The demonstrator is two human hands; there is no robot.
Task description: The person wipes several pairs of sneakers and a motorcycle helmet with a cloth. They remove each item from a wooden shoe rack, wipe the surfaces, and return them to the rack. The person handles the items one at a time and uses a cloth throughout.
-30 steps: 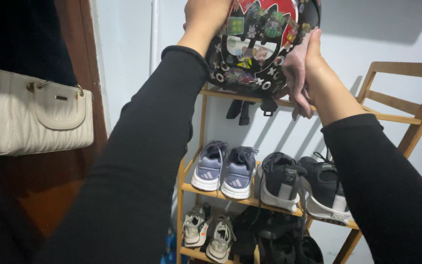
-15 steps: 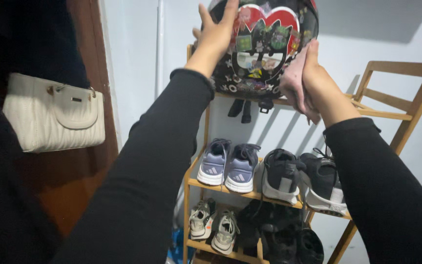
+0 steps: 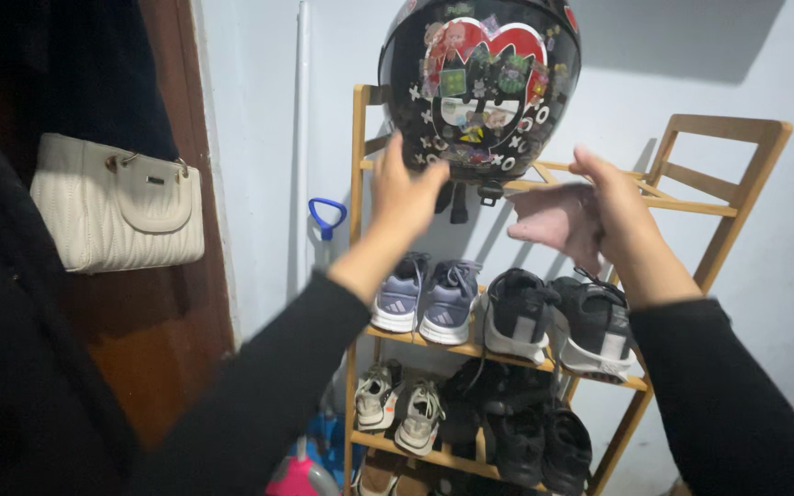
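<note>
Black sticker-covered helmet (image 3: 480,87) sits upright on the wooden rack's (image 3: 358,138) top shelf.

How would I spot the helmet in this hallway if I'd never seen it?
Find the wooden shoe rack against the pale wall. On its top shelf, above the rows of sneakers, sits the helmet. It is the only round, glossy black thing there, covered in colourful stickers.
</note>
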